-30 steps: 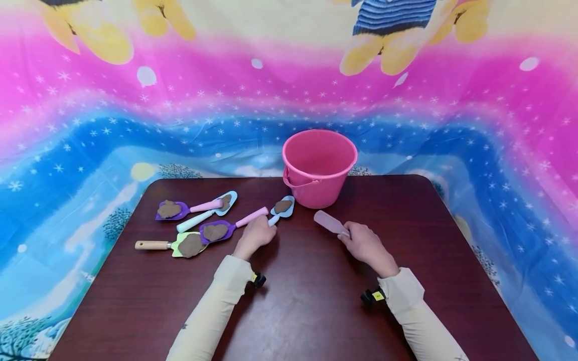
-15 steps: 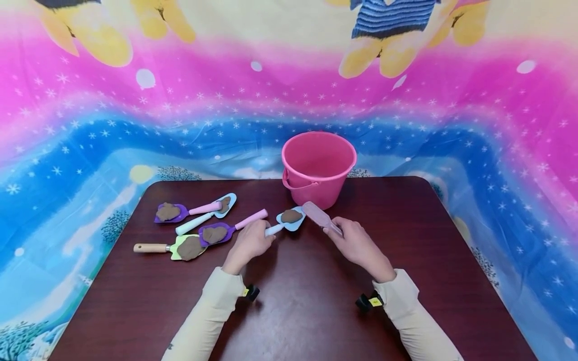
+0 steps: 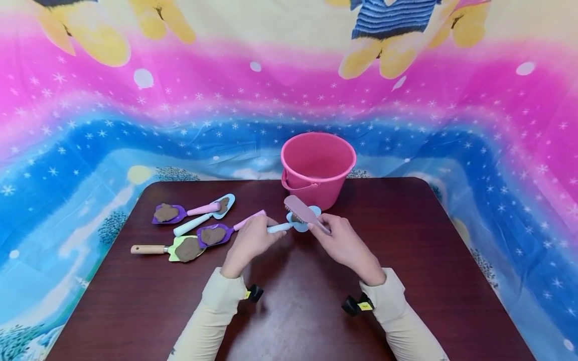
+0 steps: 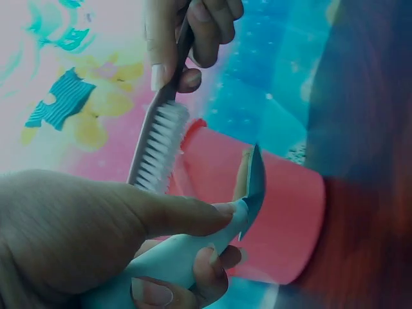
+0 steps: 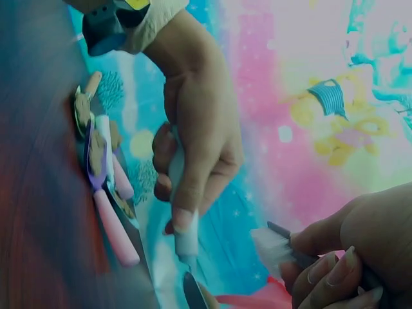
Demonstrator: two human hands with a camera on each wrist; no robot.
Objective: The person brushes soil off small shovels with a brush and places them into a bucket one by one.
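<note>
My left hand grips the handle of a small light-blue toy shovel, thumb along the top. A brown lump lies on its blade, partly hidden by the brush in the head view. With my right hand I hold a mauve brush, its white bristles facing down. In the head view the brush head crosses over the shovel blade; the left wrist view shows a gap between bristles and blade. Just behind them stands a pink bucket, its handle folded down at the left.
On the left of the dark wooden table lie two purple shovels, another light-blue shovel and a green trowel with a wooden handle. Each carries a brown lump, and some overlap. A printed cloth hangs behind the table.
My left hand has lifted the light-blue shovel and drawn it away from beside the bucket. My right hand has moved left, bringing the brush over the shovel's blade.
</note>
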